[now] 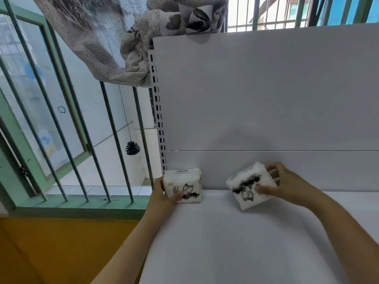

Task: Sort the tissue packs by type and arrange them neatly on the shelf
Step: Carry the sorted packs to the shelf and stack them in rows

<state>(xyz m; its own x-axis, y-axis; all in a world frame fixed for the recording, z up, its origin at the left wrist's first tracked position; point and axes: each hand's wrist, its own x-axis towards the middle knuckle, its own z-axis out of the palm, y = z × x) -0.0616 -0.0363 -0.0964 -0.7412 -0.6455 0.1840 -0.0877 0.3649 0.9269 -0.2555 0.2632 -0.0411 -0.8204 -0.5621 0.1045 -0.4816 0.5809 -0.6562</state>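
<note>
Head view, lower centre: left hand grips one tissue pack, right hand grips another, tilted pack; probably soft, light, best held by the sides.

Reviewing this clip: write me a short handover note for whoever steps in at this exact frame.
Left hand grips a white plastic-wrapped tissue pack with black ink-style print, standing at the far-left corner of the white metal shelf by the back panel.
Right hand grips a second white tissue pack with similar print, tilted, print upside down.
Done: one pack about placed.
Left: turn and set the tilted pack beside the first. No other packs in view.
</note>
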